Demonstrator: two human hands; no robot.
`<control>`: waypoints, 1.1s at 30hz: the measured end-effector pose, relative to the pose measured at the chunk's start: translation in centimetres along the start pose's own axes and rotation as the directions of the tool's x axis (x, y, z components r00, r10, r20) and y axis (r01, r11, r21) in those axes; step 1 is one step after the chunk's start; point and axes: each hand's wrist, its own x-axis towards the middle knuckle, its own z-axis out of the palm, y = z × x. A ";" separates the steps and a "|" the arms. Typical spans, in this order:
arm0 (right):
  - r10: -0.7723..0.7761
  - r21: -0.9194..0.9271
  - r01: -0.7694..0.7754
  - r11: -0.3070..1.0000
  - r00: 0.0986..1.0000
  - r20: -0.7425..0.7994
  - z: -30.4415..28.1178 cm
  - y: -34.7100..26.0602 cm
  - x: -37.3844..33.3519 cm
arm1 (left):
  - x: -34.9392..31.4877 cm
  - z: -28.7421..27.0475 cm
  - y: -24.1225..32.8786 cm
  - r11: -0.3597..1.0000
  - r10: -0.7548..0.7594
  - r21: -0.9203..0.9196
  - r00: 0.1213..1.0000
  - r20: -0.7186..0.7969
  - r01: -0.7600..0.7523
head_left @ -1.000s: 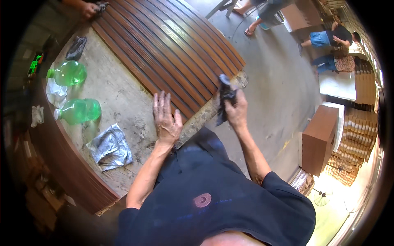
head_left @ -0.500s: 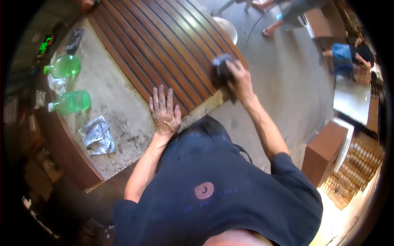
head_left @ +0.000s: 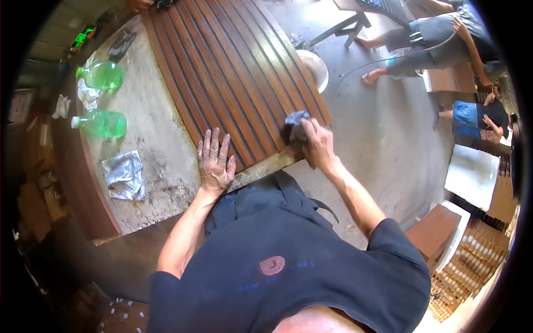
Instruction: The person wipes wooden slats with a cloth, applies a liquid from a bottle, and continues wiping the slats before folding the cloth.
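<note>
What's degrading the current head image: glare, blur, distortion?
Head view: glare washes out part of the brown slatted panel; head view: lower right looks overexposed, far left dim; head view: black fisheye rim, with the brown table edge at left bowing; head view: right hand and dark cloth look slightly soft, possibly motion blur.

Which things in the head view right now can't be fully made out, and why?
All in the head view:
- Left hand: palm hidden, turned downward.
- Dark cloth: partly covered by the right hand.
- Slatted panel: far end cut off by the top edge.
- White basin: partly hidden behind the panel.
- Co-worker's hand: cut off by the top edge.
</note>
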 end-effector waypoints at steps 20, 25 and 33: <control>0.067 -0.008 -0.070 0.998 0.976 -0.206 5.0 0.0 8.1 | -0.2 -0.3 0.3 0.964 0.089 0.239 0.990 0.108 -0.112; -0.082 0.029 0.089 0.996 0.979 -0.186 4.2 0.7 0.5 | -2.1 -2.6 2.6 0.962 0.048 0.259 0.990 0.135 -0.082; -0.092 -0.343 0.104 0.933 0.994 0.051 2.5 0.2 11.3 | 0.9 -1.0 2.2 0.991 0.066 0.116 0.996 0.067 -0.074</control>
